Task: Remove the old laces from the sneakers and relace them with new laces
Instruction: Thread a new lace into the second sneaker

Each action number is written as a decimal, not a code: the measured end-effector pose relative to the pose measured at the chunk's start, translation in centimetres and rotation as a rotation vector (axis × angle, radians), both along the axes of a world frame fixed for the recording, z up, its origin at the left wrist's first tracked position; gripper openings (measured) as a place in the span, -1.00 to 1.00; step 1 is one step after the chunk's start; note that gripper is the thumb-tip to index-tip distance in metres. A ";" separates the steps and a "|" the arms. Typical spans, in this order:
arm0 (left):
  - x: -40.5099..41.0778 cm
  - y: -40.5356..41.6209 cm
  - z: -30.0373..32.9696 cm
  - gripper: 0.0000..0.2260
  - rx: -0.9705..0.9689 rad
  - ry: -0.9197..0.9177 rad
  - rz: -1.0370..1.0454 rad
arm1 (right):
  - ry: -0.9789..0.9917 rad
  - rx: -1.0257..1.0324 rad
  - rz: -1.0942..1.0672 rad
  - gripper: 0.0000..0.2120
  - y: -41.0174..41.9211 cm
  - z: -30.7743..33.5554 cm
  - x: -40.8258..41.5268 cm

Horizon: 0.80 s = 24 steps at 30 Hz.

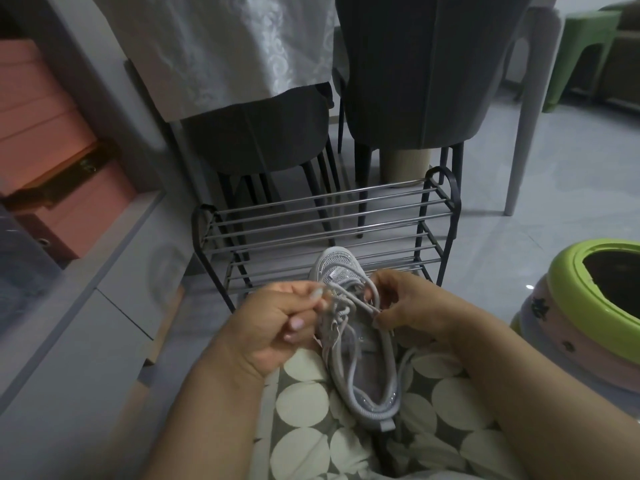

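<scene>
A grey mesh sneaker (pixel 360 382) lies on my lap, toe pointing away, heel toward me. Its pale grey lace (pixel 341 306) runs loosely across the eyelets, and one loop hangs over the right side of the shoe. My left hand (pixel 277 323) pinches a strand of the lace at the left of the tongue. On the right, my right hand (pixel 412 306) pinches another strand close to the eyelets. Both hands sit over the front half of the shoe. The toe cap shows beyond my fingers.
My lap is covered by grey fabric with large cream dots (pixel 311 410). A low black metal shoe rack (pixel 329 230) stands just ahead, with two grey chairs (pixel 415 81) behind it. Green and pink stacked stools (pixel 588 306) sit at right, pink boxes (pixel 45 150) at left.
</scene>
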<state>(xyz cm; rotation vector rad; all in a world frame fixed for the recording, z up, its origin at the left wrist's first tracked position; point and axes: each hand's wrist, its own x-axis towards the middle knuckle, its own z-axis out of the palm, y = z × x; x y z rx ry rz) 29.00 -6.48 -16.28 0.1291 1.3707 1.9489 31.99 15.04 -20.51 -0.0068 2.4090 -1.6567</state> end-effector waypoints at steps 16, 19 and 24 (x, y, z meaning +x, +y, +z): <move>1.2 2.4 -1.1 -0.93 -0.947 1.091 0.088 | 0.010 -0.540 -0.319 -0.68 0.5 -0.6 -0.9; 1.6 4.1 -2.6 -0.85 -1.033 1.187 -0.061 | 0.072 -0.441 -0.337 -0.59 0.2 -0.6 -0.9; 0.8 4.2 -3.1 -0.81 -0.870 1.088 -0.047 | 0.070 -0.395 -0.351 -0.66 0.2 -0.6 -0.7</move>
